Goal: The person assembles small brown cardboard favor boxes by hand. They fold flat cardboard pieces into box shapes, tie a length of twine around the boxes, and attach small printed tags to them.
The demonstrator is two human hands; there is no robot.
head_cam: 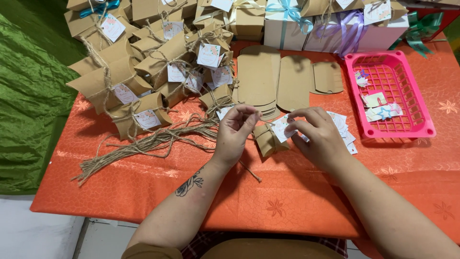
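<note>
Midway: large pile of tied, tagged kraft pillow boxes [143, 72] done, flat blanks [282, 81] pending (twine bundle [148, 141] left), left hand [235, 132] pinching twine, right hand [316, 134] pinching tag [281, 128] on small box [267, 140].

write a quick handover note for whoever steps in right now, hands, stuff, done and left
Left hand: pinching twine above the small kraft box.
Right hand: holding a paper tag against that box.
Done: pile of tied, tagged boxes at back left.
Left: this box has no finished tie yet; flat box blanks, loose twine bundle, spare tags, and stickers in the pink basket.
</note>
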